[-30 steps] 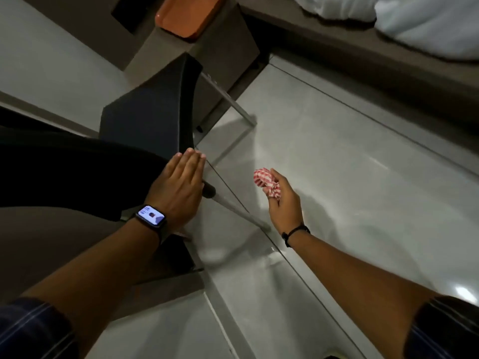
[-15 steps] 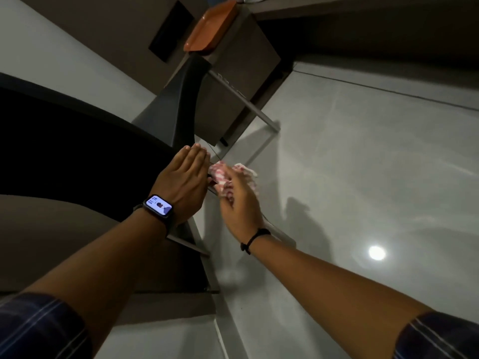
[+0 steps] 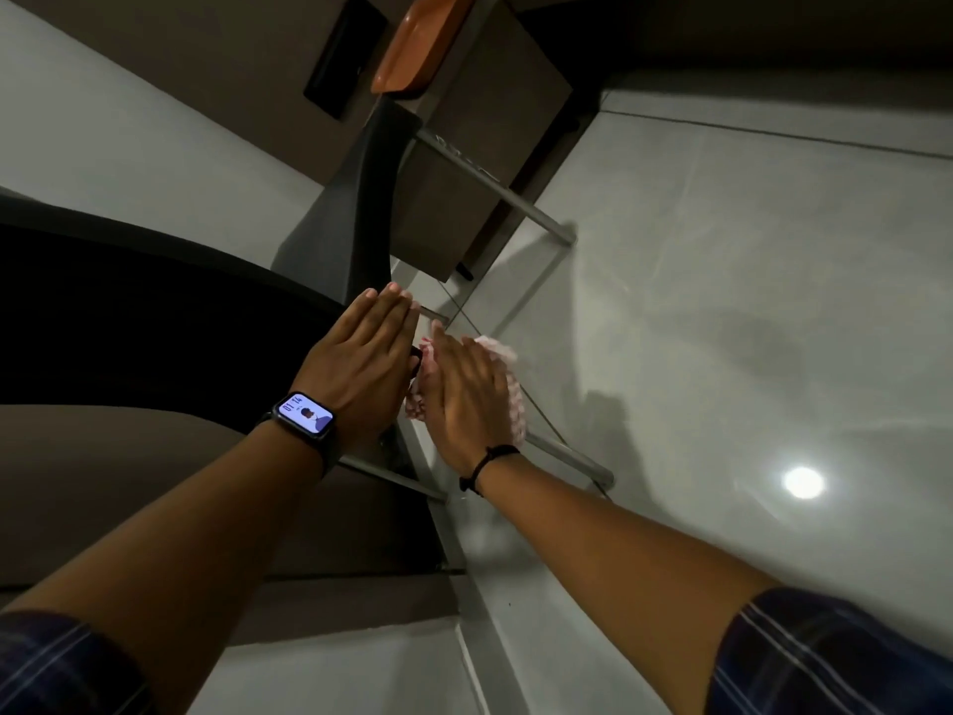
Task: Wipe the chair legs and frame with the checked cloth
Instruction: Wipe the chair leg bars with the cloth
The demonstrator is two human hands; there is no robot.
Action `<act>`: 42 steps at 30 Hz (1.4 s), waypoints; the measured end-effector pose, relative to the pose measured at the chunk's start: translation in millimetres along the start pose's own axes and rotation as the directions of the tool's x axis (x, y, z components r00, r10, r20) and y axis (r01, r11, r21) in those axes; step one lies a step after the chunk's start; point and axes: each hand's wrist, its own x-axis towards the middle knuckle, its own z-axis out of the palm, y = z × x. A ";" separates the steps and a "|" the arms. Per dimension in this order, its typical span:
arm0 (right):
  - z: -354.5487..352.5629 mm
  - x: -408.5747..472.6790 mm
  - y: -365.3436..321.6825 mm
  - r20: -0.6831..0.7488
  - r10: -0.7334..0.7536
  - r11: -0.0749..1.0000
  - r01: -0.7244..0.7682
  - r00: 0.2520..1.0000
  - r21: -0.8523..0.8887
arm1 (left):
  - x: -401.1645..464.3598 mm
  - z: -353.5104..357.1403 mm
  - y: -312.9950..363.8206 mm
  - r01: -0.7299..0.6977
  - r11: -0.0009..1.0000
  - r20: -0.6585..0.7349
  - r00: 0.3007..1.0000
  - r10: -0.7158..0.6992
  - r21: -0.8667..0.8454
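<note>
- Right hand [image 3: 466, 399] had closed in from open floor to the near chair leg [image 3: 567, 455], fingers wrapped around the checked cloth [image 3: 508, 376], pressing it on the metal.
- Left hand [image 3: 361, 369] lay flat, unclenched, on the dark seat [image 3: 154, 322], likely steadying the chair.

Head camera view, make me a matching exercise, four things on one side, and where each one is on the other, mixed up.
Things:
1. checked cloth
2. smartwatch
3. orange tray
4. black cord bracelet

Places:
A. on the left wrist
B. on top of the brown cabinet
C. on the right wrist
D. under the right hand, against the metal chair leg

Pairs: 1-D, 2-A, 3-B, 4-C
</note>
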 end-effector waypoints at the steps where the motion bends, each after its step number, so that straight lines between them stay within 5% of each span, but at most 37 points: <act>1: 1.9 -2.4 4.0 -0.006 0.000 1.000 0.000 1.000 -0.011 | -0.3 -1.0 -0.2 -0.001 1.000 0.000 1.000 0.001 0.003; 5: -0.3 -16.8 26.6 0.015 -0.014 0.999 0.013 1.000 0.043 | -1.5 -4.6 -1.0 -0.016 0.999 0.000 1.000 0.016 0.030; 14: -10.4 -56.0 78.7 -0.082 0.205 0.976 -0.198 0.975 0.088 | 5.7 -4.1 6.0 -0.056 0.996 0.046 0.998 0.054 0.063; 21: 14.0 -21.1 19.5 -0.158 0.061 0.994 -0.046 0.985 0.098 | 9.2 -3.1 9.6 -0.080 0.994 0.049 0.996 0.076 0.079; 28: 17.1 -15.1 0.4 -0.077 -0.062 0.995 0.068 0.995 0.074 | 10.4 -8.3 14.5 -0.093 0.994 0.010 0.996 0.093 0.054; 36: 32.0 -10.6 6.3 -0.240 -0.108 0.981 0.142 0.965 0.130 | 12.5 -6.0 16.0 -0.065 0.995 0.008 0.998 0.065 0.078; 42: 27.3 -49.5 75.5 -0.217 0.085 0.996 -0.073 0.972 0.060 | 14.1 -7.8 17.5 -0.051 0.998 -0.011 0.999 0.051 0.034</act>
